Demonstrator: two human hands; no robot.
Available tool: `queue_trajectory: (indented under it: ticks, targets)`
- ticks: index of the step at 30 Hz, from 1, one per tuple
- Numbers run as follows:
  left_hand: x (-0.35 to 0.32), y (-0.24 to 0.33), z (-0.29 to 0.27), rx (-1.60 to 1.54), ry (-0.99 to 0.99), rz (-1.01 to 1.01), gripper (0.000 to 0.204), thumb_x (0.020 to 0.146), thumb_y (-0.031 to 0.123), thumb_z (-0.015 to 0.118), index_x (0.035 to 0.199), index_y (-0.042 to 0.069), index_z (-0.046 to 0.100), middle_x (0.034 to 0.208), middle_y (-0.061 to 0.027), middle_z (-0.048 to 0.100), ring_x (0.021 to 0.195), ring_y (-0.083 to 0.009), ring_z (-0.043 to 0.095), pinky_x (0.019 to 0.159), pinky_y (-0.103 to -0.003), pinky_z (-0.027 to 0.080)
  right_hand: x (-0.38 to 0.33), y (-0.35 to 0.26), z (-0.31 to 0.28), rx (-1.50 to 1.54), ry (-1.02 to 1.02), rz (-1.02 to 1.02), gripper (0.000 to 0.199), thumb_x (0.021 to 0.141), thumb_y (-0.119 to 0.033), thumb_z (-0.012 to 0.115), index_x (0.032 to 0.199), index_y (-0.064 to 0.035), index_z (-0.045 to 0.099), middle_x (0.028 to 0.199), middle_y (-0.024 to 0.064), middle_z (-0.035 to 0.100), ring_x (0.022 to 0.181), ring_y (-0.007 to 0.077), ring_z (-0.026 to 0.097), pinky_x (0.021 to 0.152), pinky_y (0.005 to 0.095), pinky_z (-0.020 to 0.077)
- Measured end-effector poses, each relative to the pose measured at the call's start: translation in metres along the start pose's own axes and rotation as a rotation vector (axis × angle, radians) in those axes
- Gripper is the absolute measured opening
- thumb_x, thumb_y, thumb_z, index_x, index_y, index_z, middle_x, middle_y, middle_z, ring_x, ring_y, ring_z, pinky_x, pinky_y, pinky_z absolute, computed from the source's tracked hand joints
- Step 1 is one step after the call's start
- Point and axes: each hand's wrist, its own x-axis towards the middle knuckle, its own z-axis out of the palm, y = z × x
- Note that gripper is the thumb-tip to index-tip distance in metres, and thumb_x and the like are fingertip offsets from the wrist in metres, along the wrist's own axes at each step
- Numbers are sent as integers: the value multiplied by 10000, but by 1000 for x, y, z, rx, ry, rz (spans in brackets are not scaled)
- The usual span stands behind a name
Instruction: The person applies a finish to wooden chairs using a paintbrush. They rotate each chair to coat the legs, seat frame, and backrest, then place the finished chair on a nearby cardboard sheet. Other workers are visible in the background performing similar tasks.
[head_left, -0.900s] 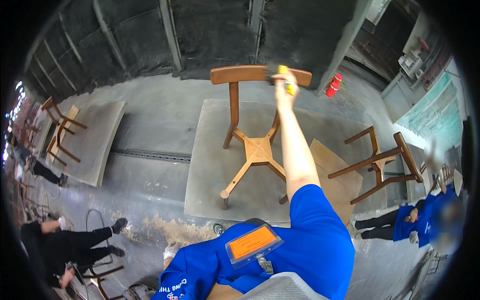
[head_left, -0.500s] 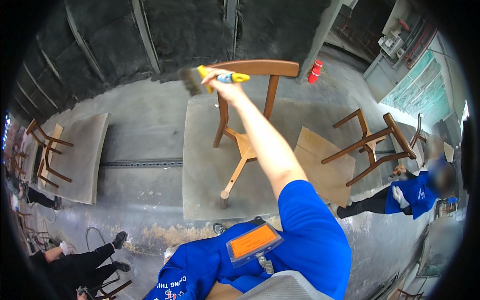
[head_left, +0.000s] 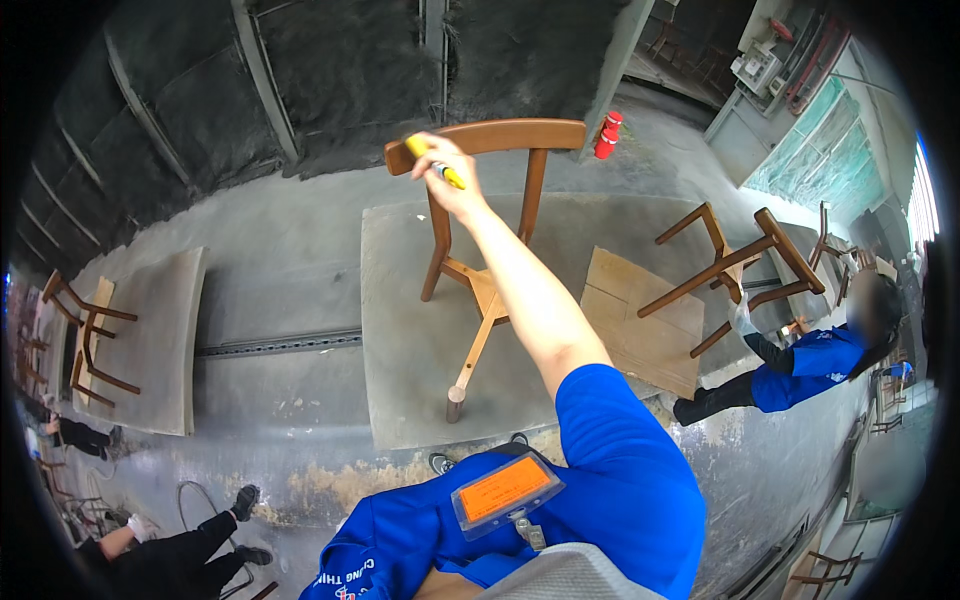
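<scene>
Stretched out ahead of me, my right hand is closed round a yellow-handled brush. Its head is up against the left end of the curved backrest of a brown wooden chair frame; the bristles do not show, and I cannot tell whether they touch the wood. The chair frame has no seat board, only pale bare crosspieces, and it stands on a grey board on the floor. My left hand is out of sight, somewhere below my blue sleeve.
A flat cardboard sheet lies right of the chair. Beyond it, a person in blue reaches to another chair frame. More frames stand on a board at left. Red extinguishers stand by a post; a person in black is lower left.
The brush has swung from pointing left of the chair to the backrest's left end, its bristles no longer visible. The co-worker at right now reaches toward the neighbouring frame.
</scene>
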Motion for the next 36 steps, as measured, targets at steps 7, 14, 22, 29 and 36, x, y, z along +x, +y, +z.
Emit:
queue_trajectory:
  ticks: [7,14,22,29,36]
  targets:
    - [10,-2,-9,18,-9,4,535,1008,283,663,1448,-12,585,1236,-182,749,1135,-246,703,967,-360,540,8,41,-129,3,573,457,181,824,45,725,763,-125,736,1126,65,718,1123,278,664,1068,437,489]
    - [12,-2,-15,30,-10,2,535,1009,286,662,1445,-15,586,1251,-186,744,1151,-246,699,978,-358,536,11,6,-46,646,526,486,242,1024,-204,624,1194,-36,658,908,55,645,788,144,647,723,316,541]
    - [17,49,-10,97,-75,87,535,1011,290,660,1442,-19,587,1267,-190,738,1169,-246,693,991,-356,531,-23,-20,0,340,37,349,205,746,106,760,740,-99,766,1198,97,766,1188,246,687,1062,382,532]
    - [29,115,5,179,-119,334,535,1016,283,658,1442,-32,581,1339,-202,702,1250,-248,653,1048,-347,499,-161,49,-211,-369,931,586,113,869,-23,781,786,-92,748,1035,37,750,947,147,684,815,312,541]
    - [-42,223,79,249,-281,630,597,1021,307,678,1472,-55,530,1441,-210,634,1347,-270,595,1136,-319,436,-415,-30,-277,712,1366,885,334,880,21,714,1194,-44,619,1213,109,669,1165,286,636,1044,478,526]
